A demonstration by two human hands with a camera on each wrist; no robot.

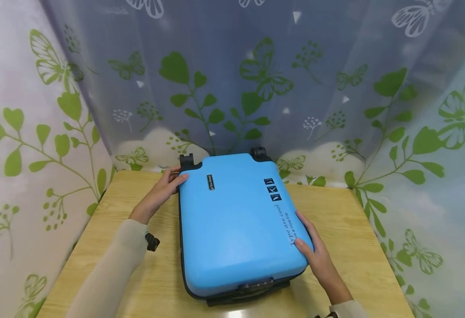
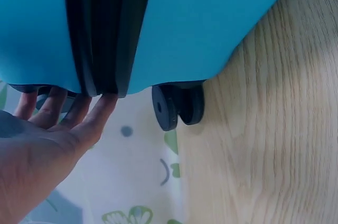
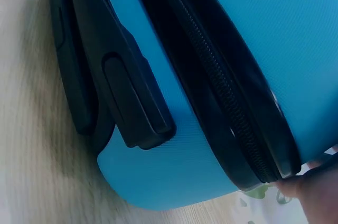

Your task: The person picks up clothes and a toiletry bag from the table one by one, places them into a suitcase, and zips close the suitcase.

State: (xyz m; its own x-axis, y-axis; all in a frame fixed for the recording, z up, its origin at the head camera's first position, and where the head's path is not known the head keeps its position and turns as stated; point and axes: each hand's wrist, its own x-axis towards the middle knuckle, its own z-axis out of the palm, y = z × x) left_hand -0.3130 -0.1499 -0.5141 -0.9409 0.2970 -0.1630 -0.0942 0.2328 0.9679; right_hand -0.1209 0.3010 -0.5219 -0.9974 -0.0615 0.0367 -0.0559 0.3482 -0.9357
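suitcase (image 1: 236,225) underside hidden, small label (image 1: 210,182) unreadable

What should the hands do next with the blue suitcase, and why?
Probably find the zipper pull. The blue suitcase lies flat and zipped shut on the table, with the left hand at its wheel end and the right hand on its side seam.

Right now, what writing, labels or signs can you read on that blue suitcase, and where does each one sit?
"Type are cool": along the right edge of the blue suitcase lid, by the right hand.
Smaller line beside it: seems to end in "nice trip", the rest blurred.
Small black label near the left hand: too small to read.
Three black square signs: symbols unclear.
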